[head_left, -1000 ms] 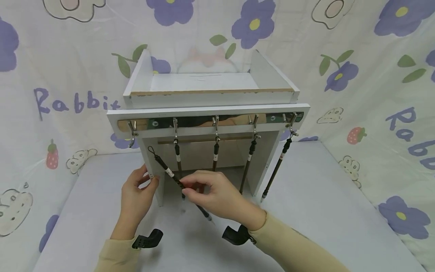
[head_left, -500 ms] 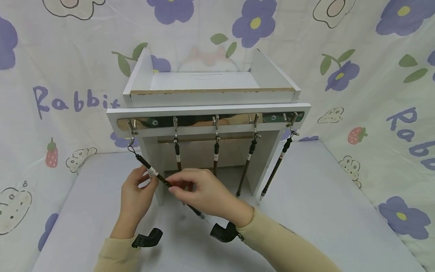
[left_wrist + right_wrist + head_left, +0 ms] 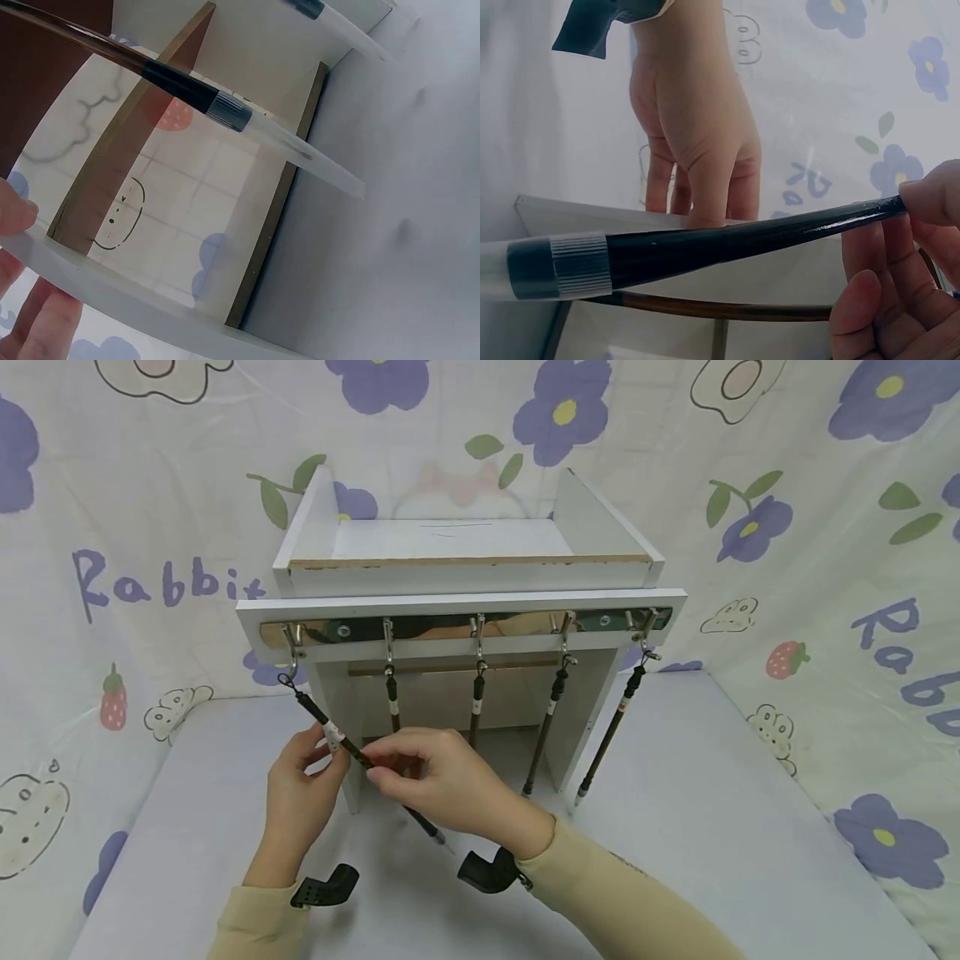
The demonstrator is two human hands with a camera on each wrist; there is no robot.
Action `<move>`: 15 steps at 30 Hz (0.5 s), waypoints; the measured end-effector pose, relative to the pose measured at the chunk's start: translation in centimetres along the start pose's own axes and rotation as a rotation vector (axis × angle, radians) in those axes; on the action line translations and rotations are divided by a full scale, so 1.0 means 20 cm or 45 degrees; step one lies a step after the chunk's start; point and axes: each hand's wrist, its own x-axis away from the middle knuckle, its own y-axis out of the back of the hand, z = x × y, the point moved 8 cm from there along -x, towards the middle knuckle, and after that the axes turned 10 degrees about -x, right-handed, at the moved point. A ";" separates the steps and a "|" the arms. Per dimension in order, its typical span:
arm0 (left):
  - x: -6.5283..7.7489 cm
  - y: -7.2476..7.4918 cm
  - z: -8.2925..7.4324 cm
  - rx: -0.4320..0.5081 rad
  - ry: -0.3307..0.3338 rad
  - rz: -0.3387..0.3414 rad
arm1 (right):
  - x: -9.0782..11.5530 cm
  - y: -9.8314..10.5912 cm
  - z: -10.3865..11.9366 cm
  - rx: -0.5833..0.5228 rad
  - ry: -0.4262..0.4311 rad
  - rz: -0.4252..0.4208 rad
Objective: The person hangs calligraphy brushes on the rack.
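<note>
My right hand [image 3: 450, 781] pinches a dark writing brush [image 3: 313, 710] between thumb and fingers, holding it at a slant. The cord loop at its upper end lies against the tip of the leftmost hook [image 3: 292, 656]; whether the hook passes through the loop cannot be told. A translucent cap covers the brush's lower tip. My left hand [image 3: 303, 793] grips the front edge of the white rack's left side panel [image 3: 150, 304], thumb on one side and fingers on the other. Behind the right hand, another brush [image 3: 393, 697] hangs from the second hook.
Further capped brushes hang by loops: a middle brush [image 3: 477, 697], one to its right [image 3: 547, 722] and a rightmost one [image 3: 613, 735]. The metal hook rail [image 3: 438, 627] runs across the white rack [image 3: 465, 581]. A patterned cloth [image 3: 187, 468] stands behind.
My right hand has moved left with the brush, bringing its loop from beside the rack's left panel to the leftmost hook. My left hand has stayed on the panel.
</note>
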 end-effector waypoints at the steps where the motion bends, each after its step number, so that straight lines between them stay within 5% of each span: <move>1: 0.00 0.00 0.00 -0.001 -0.001 0.000 | 0.00 0.00 0.00 0.000 -0.001 -0.001; 15: 0.00 0.00 0.00 0.008 -0.004 -0.002 | 0.01 -0.01 -0.01 -0.034 -0.044 0.000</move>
